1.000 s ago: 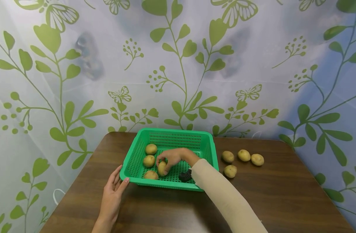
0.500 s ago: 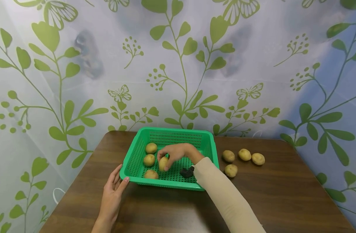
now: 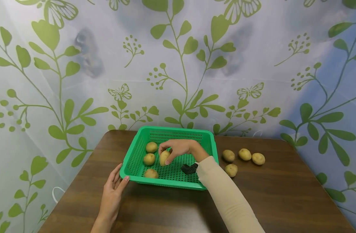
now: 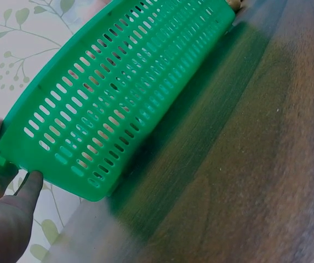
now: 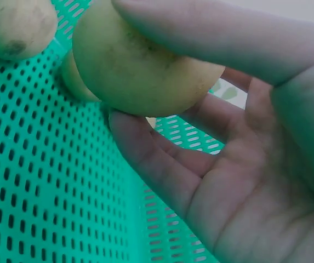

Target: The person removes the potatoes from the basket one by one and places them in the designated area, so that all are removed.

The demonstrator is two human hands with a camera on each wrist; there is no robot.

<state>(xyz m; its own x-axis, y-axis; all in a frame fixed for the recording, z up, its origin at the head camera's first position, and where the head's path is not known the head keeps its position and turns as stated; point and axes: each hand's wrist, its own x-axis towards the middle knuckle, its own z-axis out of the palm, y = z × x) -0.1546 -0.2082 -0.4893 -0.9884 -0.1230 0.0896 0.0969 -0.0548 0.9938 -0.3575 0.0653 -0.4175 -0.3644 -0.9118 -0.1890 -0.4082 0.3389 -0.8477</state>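
My right hand (image 3: 178,149) pinches a potato (image 3: 164,158) between thumb and fingers, inside the walls of a green plastic basket (image 3: 182,185). In the right wrist view the held potato (image 5: 129,68) is close up, with basket floor mesh behind it. Three other potatoes lie along the basket's left side, one at the back (image 3: 151,147), one in the middle (image 3: 149,159) and one in front (image 3: 151,173). My left hand (image 3: 111,191) grips the basket's front left corner. The left wrist view shows its thumb (image 4: 32,189) against the outer wall and fingers at the rim.
Several potatoes (image 3: 244,154) lie on the brown wooden table (image 3: 285,187), right of the basket. A black perforated piece (image 3: 189,168) shows at the right sleeve's cuff, over the basket floor. Behind the table hangs a leaf-patterned curtain (image 3: 183,64).
My right hand has risen from the basket floor with the potato, moving slightly back and right. The black piece shifted along with the arm. My left hand has stayed at the corner.
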